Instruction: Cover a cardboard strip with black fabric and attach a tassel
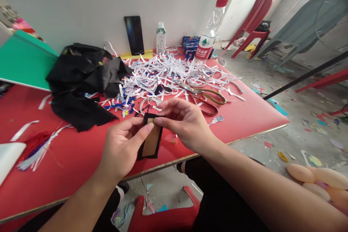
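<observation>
left hand [122, 146]: grasping the small card [151, 140], thumb laid across its brown face, fingers curled behind it.
right hand [183, 121]: pinching the card's top edge, fingertips [159, 120] on the black border.
small card: brown cardboard piece wrapped in a black cloth edge, held upright and slightly tilted between both hands, just above the near edge of the counter [244, 116], not resting on it.
counter: red top, pale edge strip along the front.
paper strips [163, 74]: loose heap of white offcuts with some blue bits, centre of the counter, behind the hands.
scissors [205, 98]: lying flat on the right of the heap, handles toward the right edge, near the right hand but apart from it.
black cloth [84, 79]: crumpled pile left of the heap, one flap hanging toward the front.
green board [21, 59]: far left, tilted, partly over the counter.
phone [134, 35]: propped upright against the back wall.
small bottle [160, 38]: white with green cap, upright beside the phone.
water bottle [210, 30]: clear, red cap, leaning right at the back of the heap.
red chair [252, 20]: on the floor, far right, well apart from the counter.
floor: concrete, scattered coloured scraps.
</observation>
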`<action>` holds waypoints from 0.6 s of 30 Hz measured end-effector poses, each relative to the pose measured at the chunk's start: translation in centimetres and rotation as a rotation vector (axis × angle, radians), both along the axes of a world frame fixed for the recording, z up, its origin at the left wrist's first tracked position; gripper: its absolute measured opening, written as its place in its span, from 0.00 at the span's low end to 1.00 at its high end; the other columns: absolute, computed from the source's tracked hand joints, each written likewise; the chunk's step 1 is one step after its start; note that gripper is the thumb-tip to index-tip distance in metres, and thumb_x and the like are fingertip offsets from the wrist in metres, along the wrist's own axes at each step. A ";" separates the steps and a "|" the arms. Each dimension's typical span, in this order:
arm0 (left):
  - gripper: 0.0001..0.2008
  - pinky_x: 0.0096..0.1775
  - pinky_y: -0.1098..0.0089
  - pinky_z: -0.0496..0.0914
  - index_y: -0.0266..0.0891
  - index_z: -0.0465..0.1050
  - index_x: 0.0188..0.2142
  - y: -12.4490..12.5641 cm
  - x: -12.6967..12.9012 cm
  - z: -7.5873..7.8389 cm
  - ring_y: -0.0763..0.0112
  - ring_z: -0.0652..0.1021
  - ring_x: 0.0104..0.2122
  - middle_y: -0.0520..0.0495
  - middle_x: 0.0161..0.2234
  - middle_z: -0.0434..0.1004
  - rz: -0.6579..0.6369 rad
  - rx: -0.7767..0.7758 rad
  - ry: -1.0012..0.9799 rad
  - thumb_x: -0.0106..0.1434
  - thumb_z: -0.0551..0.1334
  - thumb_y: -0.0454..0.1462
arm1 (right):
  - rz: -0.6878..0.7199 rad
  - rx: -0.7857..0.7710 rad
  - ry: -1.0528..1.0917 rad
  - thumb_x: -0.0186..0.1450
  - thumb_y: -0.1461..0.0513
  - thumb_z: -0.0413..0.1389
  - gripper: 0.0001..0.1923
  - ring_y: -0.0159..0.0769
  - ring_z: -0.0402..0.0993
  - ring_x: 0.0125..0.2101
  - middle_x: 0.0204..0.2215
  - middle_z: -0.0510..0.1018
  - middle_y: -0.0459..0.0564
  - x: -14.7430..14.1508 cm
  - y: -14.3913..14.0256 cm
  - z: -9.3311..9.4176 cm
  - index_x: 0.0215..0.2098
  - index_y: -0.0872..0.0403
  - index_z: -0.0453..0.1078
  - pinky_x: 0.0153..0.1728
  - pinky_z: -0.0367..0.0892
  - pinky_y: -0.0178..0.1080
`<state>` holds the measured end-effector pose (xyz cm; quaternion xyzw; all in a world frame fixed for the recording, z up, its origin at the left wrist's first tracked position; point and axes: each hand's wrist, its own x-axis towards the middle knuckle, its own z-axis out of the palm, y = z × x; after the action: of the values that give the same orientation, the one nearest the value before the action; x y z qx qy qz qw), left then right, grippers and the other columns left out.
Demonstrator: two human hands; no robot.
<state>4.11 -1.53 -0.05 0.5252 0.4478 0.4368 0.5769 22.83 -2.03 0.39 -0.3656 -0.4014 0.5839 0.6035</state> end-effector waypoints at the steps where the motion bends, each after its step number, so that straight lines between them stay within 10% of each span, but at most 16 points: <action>1: 0.10 0.35 0.74 0.77 0.43 0.87 0.39 -0.2 0.0 0.1 0.68 0.83 0.34 0.49 0.34 0.87 0.023 0.029 0.018 0.62 0.77 0.45 | 0.014 -0.007 -0.008 0.52 0.60 0.79 0.19 0.29 0.80 0.29 0.30 0.84 0.42 -0.1 -0.1 0.0 0.38 0.51 0.78 0.34 0.78 0.33; 7: 0.12 0.27 0.74 0.74 0.42 0.81 0.36 0.1 0.0 0.2 0.71 0.79 0.26 0.51 0.29 0.82 0.139 -0.079 -0.058 0.61 0.77 0.45 | -0.082 -0.011 -0.212 0.63 0.56 0.71 0.12 0.35 0.83 0.32 0.31 0.86 0.47 1.1 0.2 0.3 0.42 0.52 0.81 0.38 0.79 0.41; 12: 0.10 0.26 0.73 0.75 0.40 0.78 0.34 2.3 -0.4 0.7 0.71 0.80 0.25 0.51 0.29 0.82 0.276 -0.107 -0.233 0.57 0.76 0.37 | -0.388 0.161 -0.929 0.67 0.62 0.65 0.06 0.40 0.81 0.37 0.37 0.86 0.50 5.3 1.4 0.7 0.43 0.51 0.83 0.42 0.74 0.47; 18: 0.07 0.20 0.75 0.70 0.39 0.76 0.32 3.6 -1.4 1.5 0.71 0.77 0.22 0.52 0.25 0.79 0.428 -0.226 -0.258 0.57 0.73 0.36 | -0.159 0.244 -1.338 0.71 0.64 0.61 0.07 0.44 0.79 0.40 0.40 0.85 0.53 7.5 1.3 0.8 0.42 0.51 0.82 0.42 0.70 0.46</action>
<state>2.69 2.07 1.49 0.2909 0.5172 0.5595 0.5786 30.33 -0.77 1.18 -0.6056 -0.7228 0.1371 0.3035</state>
